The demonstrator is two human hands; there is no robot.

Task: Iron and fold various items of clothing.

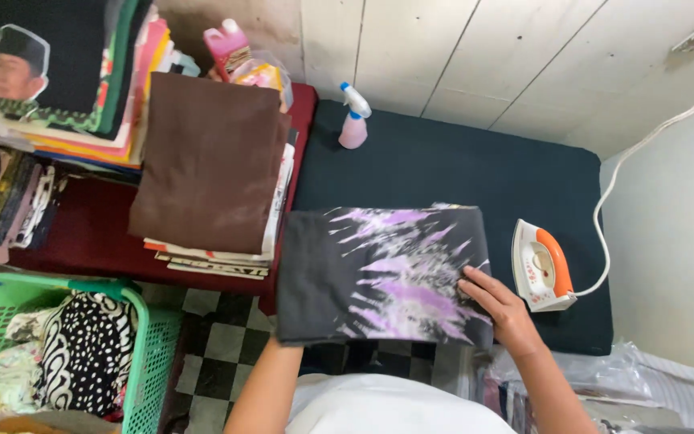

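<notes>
A folded dark grey garment with purple and white streaks [383,273] lies on the near left part of a dark ironing mat [459,165]. My right hand [498,305] rests flat on its near right corner, fingers together. My left hand is hidden under the garment's near left edge; only the forearm [263,386] shows, reaching up to the cloth. Whether that hand grips the cloth I cannot tell. A white and orange iron [541,265] stands on the mat just right of my right hand.
A pink spray bottle [353,120] stands at the mat's far left. A brown-topped stack of folded clothes [210,169] sits on a dark red surface, with another colourful pile [82,72] behind. A green basket [154,354] of laundry is at lower left. The iron's cord [628,161] runs up the wall.
</notes>
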